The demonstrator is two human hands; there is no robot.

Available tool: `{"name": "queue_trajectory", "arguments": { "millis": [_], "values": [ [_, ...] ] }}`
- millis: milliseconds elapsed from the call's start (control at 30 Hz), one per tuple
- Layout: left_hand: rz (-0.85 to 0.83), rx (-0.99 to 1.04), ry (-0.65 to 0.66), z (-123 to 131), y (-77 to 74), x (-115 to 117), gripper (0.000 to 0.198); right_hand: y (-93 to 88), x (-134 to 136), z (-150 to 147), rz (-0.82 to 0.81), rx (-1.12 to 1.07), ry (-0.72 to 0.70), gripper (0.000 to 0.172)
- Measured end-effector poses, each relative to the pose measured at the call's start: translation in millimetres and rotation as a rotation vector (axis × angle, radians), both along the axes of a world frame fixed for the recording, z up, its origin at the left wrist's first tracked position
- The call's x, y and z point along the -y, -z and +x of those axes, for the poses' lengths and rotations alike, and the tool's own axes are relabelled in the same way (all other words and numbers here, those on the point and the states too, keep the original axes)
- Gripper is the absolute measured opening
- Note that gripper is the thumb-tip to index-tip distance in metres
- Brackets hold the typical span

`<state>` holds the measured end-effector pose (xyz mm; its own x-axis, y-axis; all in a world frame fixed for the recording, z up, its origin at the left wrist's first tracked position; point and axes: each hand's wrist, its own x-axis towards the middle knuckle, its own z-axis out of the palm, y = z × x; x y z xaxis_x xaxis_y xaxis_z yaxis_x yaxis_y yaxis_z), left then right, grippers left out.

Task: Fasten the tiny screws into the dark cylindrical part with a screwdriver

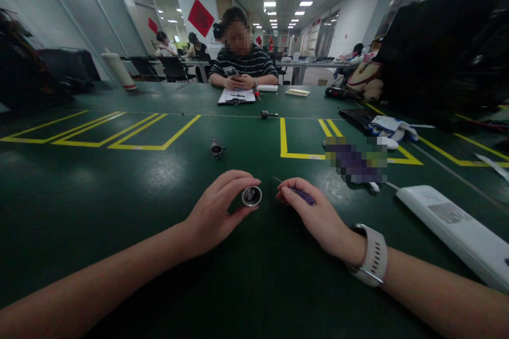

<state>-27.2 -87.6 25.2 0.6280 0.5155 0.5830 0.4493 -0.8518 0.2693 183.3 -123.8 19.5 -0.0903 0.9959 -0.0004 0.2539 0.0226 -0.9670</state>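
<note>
the left hand (212,212) pinches a small round metal cup (252,197) between thumb and fingertips, its open end turned toward the wearer so that some fittings show inside, too small to make out. the right hand (316,217), with a pale watch (369,255) at its wrist, is closed round the purple handle (304,196) of what looks like a thin screwdriver, the slim shaft (277,179) poking out up and to the left. the two hands are apart, both above the green table (167,275), and the shaft touches neither the cup nor the left hand. the step in hand seems to be presenting the cup for work with the tool; bringing them together would call for a steady pinch on the rim and a turn of the right wrist to line the tip up with the opening. just beyond the left hand stands a second metal part (217,148), and farther off lies a third with a thin rod (268,114). to the right are a pixelated purple item (353,161) and a long white box (453,228). across the table a person in a striped top (258,66) holds a phone (231,72) behind a clipboard (236,96).
</note>
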Motion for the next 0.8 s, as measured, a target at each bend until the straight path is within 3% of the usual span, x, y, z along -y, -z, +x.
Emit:
{"name": "queue_trajectory", "arguments": {
  "millis": [267, 433, 567, 667, 800],
  "values": [
    [0.002, -0.013, -0.009, 19, 15.0, -19, 0.046, 9.1, -1, 4, 0.04, -0.104, 0.04, 0.02],
    [-0.043, -0.026, -0.027, 19, 20.9, -26, 0.029, 10.3, -1, 7, 0.101, -0.048, 0.054, 0.019],
    [-0.141, 0.014, -0.076, 15, 21.2, -28, 0.027, 0.5, -5, 17, 0.249, 0.291, -0.206, 0.011],
    [-0.259, 0.03, -0.118, 14, 21.6, -28, 0.031, -5.9, -13, 29, 0.365, 0.534, -0.485, 0.025],
    [-0.298, 0.017, -0.16, 15, 21.8, -27, 0.032, -2.4, -23, 40, 0.424, 0.698, -0.53, 0.036]
  ]
}}
